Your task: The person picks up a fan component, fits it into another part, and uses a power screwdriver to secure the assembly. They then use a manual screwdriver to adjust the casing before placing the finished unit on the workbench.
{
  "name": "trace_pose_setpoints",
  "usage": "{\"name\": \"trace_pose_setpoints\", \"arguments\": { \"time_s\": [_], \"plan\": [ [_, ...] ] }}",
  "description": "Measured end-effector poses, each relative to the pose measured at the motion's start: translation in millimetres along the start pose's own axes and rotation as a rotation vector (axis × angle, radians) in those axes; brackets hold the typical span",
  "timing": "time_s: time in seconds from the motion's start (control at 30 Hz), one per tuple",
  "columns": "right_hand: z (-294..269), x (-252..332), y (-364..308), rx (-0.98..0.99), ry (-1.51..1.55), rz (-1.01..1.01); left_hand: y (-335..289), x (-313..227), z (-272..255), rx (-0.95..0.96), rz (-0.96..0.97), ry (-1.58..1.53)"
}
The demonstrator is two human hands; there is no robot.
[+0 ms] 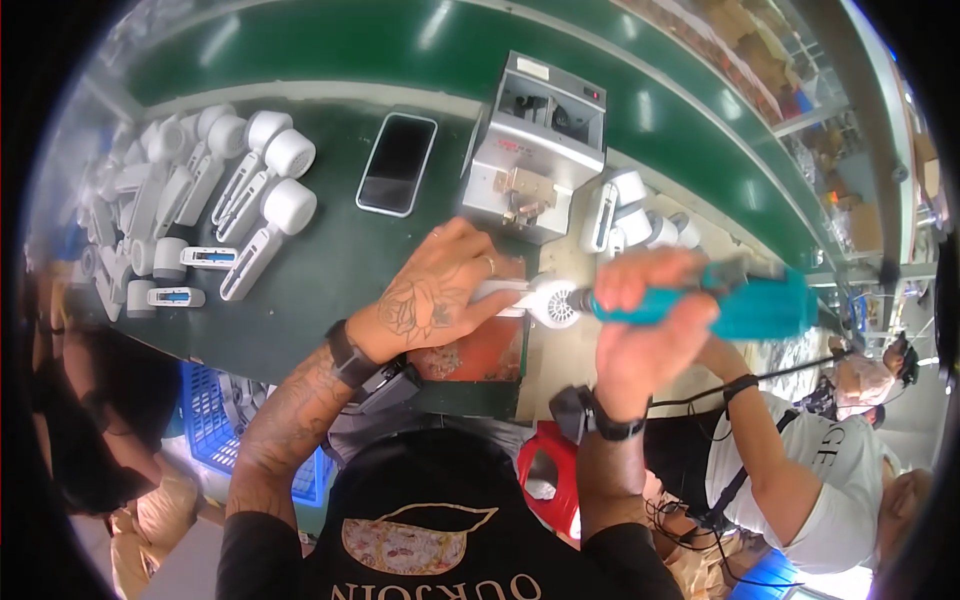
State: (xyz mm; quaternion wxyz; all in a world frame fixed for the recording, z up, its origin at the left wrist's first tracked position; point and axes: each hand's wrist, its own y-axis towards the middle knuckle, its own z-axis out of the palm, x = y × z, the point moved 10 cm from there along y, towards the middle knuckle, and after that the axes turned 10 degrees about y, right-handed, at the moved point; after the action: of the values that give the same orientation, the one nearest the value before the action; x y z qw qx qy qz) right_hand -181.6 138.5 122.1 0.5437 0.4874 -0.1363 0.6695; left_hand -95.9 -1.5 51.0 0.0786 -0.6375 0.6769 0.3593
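My left hand (440, 285) is closed around the handle of a white handheld device with a round, vented head (556, 303), keeping it low over the bench with the grille showing. A teal power screwdriver (770, 303) lies nearly level in the grip of my right hand (650, 315). Its tip meets or nearly meets the edge of the vented head; contact cannot be made out. Under the device is a worn reddish-brown pad (470, 362). Just beyond my left hand stands a grey metal machine (535, 150) with an open-topped housing.
Many similar white devices (290, 205) are heaped at the left, some with open handles showing blue parts inside. More white pieces (628, 215) lie right of the machine. A phone (398, 163) rests on the green bench. Below are a blue crate (205, 410) and a red stool (548, 470); a co-worker (790, 470) is at right.
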Motion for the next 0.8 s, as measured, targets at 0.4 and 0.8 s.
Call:
{"name": "trace_pose_setpoints", "arguments": {
  "time_s": [0.4,0.8],
  "plan": [
    [32.2,-72.1,62.8,0.135,-0.258,-0.138,-12.7,2.4,5.1,0.007,0.038,0.083],
    [21.5,-42.7,12.0,0.159,-0.244,-0.002,-12.9,5.1,6.6,0.013,0.048,0.077]
  ]
}}
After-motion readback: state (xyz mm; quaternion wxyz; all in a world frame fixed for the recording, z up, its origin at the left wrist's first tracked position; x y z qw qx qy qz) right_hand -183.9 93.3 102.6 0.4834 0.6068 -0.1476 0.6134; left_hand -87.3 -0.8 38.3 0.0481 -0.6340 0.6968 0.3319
